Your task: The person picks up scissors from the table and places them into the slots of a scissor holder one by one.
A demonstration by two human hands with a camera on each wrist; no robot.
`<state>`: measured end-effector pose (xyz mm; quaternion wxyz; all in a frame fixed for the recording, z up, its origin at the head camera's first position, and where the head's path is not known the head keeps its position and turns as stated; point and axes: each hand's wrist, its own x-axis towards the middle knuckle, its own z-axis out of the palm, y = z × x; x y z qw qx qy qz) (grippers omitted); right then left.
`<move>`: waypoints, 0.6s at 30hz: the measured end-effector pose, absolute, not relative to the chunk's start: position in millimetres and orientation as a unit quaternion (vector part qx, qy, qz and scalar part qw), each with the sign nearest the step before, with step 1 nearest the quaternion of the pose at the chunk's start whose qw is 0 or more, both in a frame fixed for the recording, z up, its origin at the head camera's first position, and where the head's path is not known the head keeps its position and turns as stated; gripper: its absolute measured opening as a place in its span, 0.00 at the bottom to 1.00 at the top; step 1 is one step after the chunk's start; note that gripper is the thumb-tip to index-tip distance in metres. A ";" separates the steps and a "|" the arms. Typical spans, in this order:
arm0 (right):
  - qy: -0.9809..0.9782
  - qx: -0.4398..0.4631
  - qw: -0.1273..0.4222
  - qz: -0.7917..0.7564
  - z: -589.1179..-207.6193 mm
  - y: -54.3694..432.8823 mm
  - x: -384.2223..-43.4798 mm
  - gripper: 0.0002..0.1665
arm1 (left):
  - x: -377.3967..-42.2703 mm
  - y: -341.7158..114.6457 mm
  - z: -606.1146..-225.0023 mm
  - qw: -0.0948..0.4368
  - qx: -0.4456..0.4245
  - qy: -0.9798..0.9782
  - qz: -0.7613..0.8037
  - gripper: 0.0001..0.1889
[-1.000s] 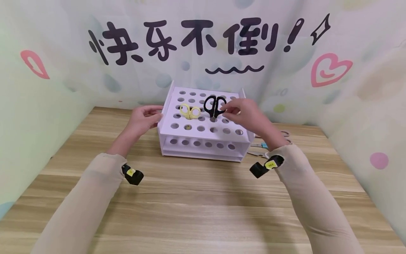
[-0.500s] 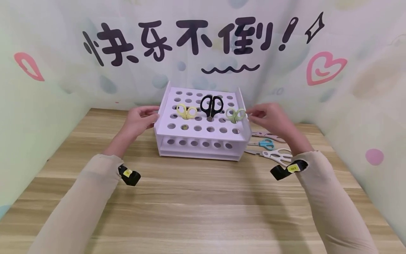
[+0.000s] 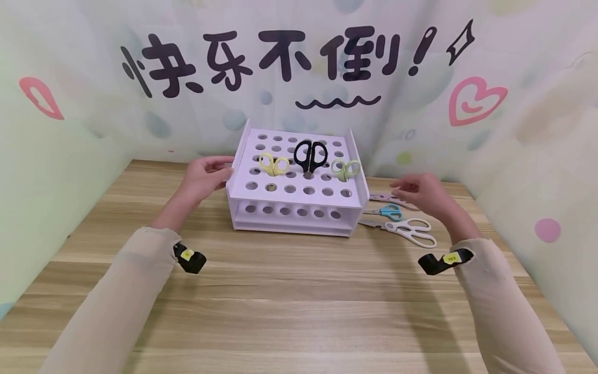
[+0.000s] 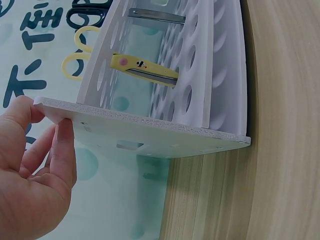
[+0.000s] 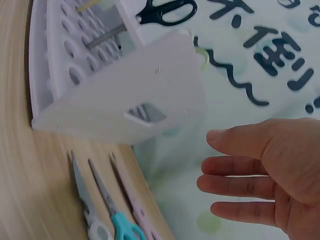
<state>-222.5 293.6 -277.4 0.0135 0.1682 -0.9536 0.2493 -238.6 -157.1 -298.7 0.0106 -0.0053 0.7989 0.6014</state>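
A white rack [image 3: 271,195] with rows of round holes stands on the table. Yellow-handled scissors [image 3: 273,165], black-handled scissors [image 3: 310,158] and green-handled scissors [image 3: 345,170] are set upright in its top. At the rack's left side panel [image 4: 125,125], my left hand [image 3: 201,179] holds the upper edge between thumb and fingers. To the right of the rack, my right hand [image 3: 427,197] is above the pink scissors [image 3: 390,199], its fingers extended and holding nothing. Blue-handled scissors [image 3: 390,212] and white-handled scissors [image 3: 411,229] lie in front of the pink pair.
A patterned cloth [image 3: 187,124] with large black lettering hangs close behind the rack. The wooden table [image 3: 299,291] reaches forward from it. In the left wrist view, a yellow blade cover [image 4: 142,69] shows inside the rack.
My right hand has let go of the green-handled scissors in the rack, then moved right and down toward the scissors lying on the table. My left hand stays at the rack's side.
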 end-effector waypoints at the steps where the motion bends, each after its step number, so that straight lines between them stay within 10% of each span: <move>1: -0.954 0.165 0.012 0.248 -280.3 297.8 -221.7 0.13 | -238.5 -157.2 -298.6 0.011 -0.005 0.799 0.601 0.20; 18: -0.962 0.096 -0.026 0.255 -329.7 360.4 -203.9 0.22 | -237.9 -156.7 -298.0 0.011 -0.004 0.802 0.597 0.20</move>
